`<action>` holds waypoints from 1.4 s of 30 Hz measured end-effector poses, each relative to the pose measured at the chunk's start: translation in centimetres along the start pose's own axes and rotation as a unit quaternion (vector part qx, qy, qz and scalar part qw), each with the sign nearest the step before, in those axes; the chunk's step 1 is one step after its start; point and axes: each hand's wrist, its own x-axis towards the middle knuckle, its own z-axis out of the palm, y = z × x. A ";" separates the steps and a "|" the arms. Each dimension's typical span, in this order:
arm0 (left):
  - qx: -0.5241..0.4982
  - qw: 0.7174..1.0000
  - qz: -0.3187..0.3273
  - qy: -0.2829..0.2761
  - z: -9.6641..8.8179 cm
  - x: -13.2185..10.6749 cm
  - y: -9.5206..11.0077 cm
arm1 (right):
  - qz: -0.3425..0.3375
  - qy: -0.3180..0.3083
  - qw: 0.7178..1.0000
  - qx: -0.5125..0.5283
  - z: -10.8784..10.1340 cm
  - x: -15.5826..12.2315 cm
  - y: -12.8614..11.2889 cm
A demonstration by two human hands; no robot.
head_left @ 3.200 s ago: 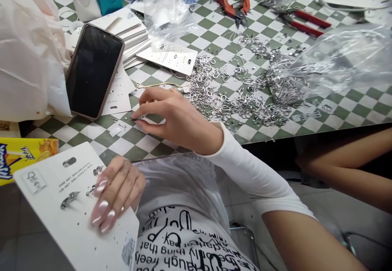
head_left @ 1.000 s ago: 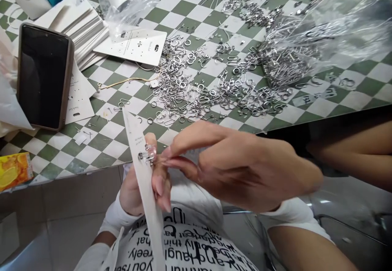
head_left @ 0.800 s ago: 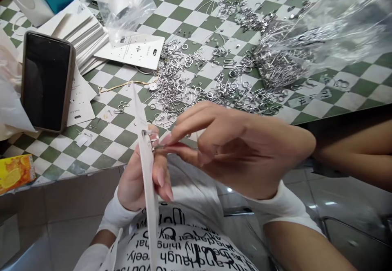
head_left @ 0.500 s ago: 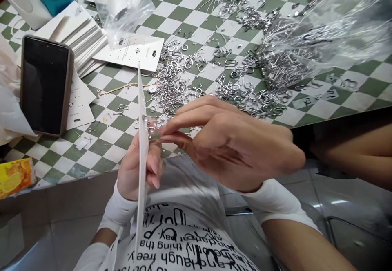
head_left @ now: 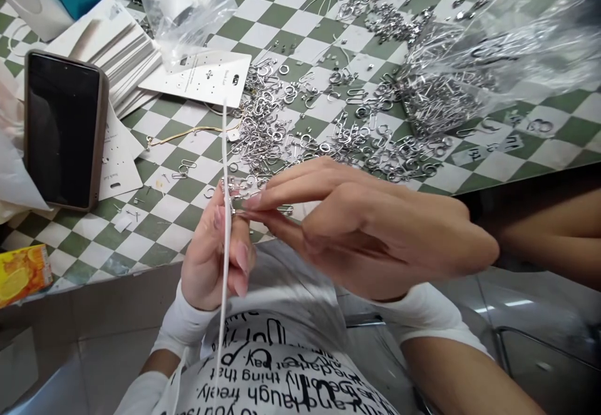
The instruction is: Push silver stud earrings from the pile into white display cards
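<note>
My left hand (head_left: pixel 206 258) grips a white earring card (head_left: pixel 225 277), held upright and seen edge-on. Small silver earrings (head_left: pixel 230 184) stick out from the card's right face. My right hand (head_left: pixel 361 227) comes from the right, its thumb and forefinger pinched on a small silver earring (head_left: pixel 240 211) against that face. Part of this piece is hidden by the fingertips. Just beyond my hands, a loose heap of silver earrings (head_left: pixel 263 121) lies on the table.
A checked cloth (head_left: pixel 159 240) covers the table. At the left are a phone (head_left: pixel 63 130), stacked white cards (head_left: pixel 117 58) and a yellow box (head_left: pixel 25 271). A clear bag (head_left: pixel 530 46) lies by more silver pieces at the right. A gold chain (head_left: pixel 188 132) lies behind the card.
The card has turned more fully edge-on and shifted slightly right. My right hand stays pinched at its face, with its wrist moved a little right and down.
</note>
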 end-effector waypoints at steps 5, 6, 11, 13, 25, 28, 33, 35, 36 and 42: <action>0.003 1.000 0.015 -0.014 -0.2 0.1 -0.2 | 0.031 -0.002 0.999 -0.024 -0.2 0.2 -0.5; 0.006 1.000 0.015 -0.016 -0.1 0.1 -0.2 | 0.038 0.007 0.999 -0.036 -0.2 0.3 -0.7; -0.016 0.999 0.014 -0.035 0.0 0.1 -0.1 | 0.071 0.014 0.996 -0.042 0.0 0.7 -1.3; -0.026 0.998 0.011 -0.049 -0.1 0.1 -0.2 | 0.077 0.004 0.997 -0.015 -0.1 0.6 -1.3; 0.006 0.999 -0.033 -0.004 -0.5 -0.1 -0.1 | 0.096 -0.007 0.995 0.040 -0.3 0.7 -1.2; 0.016 1.000 -0.023 -0.002 -0.4 0.0 -0.2 | 0.090 0.004 0.995 0.042 -0.3 0.6 -1.1; 0.018 1.000 -0.022 -0.012 -0.5 0.0 -0.2 | 0.087 0.016 0.995 0.053 0.1 0.4 -1.1; 0.009 1.000 -0.021 -0.017 -0.4 -0.1 -0.2 | 0.092 0.031 0.994 0.055 0.2 0.3 -1.2; 0.004 1.000 -0.020 -0.015 -0.4 -0.1 -0.1 | 0.094 0.035 0.993 0.054 0.3 0.3 -1.2; -0.003 1.000 -0.017 -0.011 0.2 0.0 0.1 | 0.093 0.042 0.993 0.061 0.3 0.3 -1.1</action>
